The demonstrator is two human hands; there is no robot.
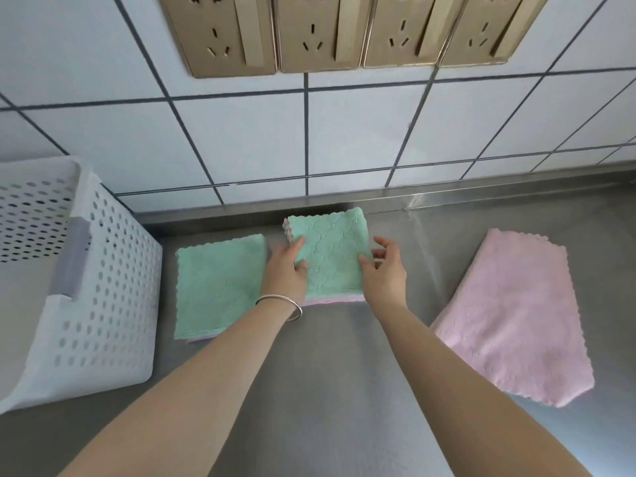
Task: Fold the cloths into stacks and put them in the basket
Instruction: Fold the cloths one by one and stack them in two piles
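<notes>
Green folded cloth (328, 253), between left hand (285, 270), right hand (383, 270)

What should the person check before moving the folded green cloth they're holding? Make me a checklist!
1. Left hand gripping the middle folded green cloth: ok, thumb on top.
2. Right hand gripping it: cannot tell, fingers loose at its edge.
3. Cloth folded neatly: ok, pink layer peeks out underneath.
4. Other folded green cloth lies flat for stacking: ok.
5. White perforated plastic basket nearby on the left: ok; inside mostly hidden.
6. Pink cloth folded small: not ok, it looks larger.
</notes>
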